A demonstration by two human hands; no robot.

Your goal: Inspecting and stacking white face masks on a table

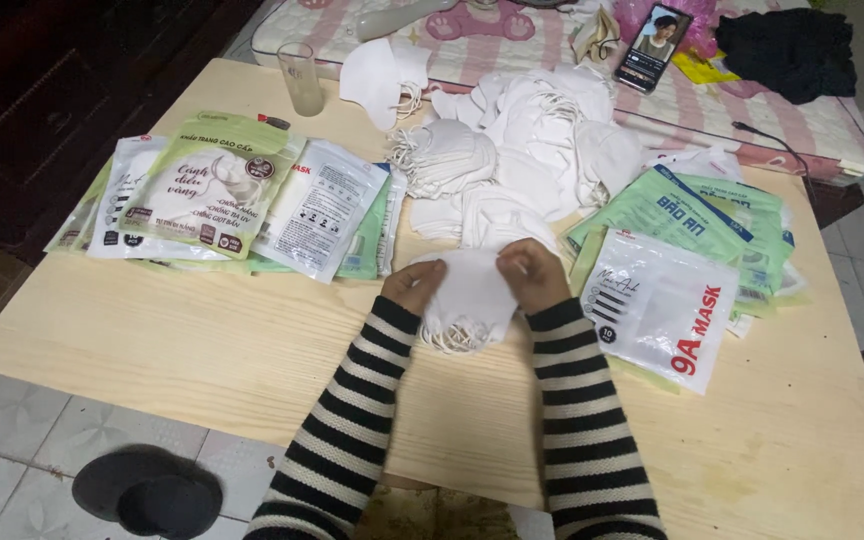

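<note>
White fabric dominates the head view: both hands pinch a small stack of white face masks point(468, 293) at table centre, just near of the big loose mask pile point(522, 150). Left hand point(414, 285) closed on the stack's left edge, right hand point(532, 275) closed on its right edge, fingers curled tight, striped sleeves coming in from the near side. Ear loops hang off the stack's near edge, bunched. My read: stack is light, soft, floppy, layers slide against each other, so it wants a pinch on both side edges through all layers; the loops will snag and tangle if grabbed. Wooden table point(202, 350) is pale, grain visible. Left of the hands: fanned pile of green and white printed pouches point(222, 195). Right: more pouches, a white one with red lettering point(662, 310) on top of green ones point(692, 215). Far left: clear drinking glass point(301, 77), upright. Far edge, off the table: a phone point(654, 45) with lit screen on a pink patterned cover, dark cloth point(792, 50) beside it. Near left on the tiled floor: a dark slipper point(147, 490).
</note>
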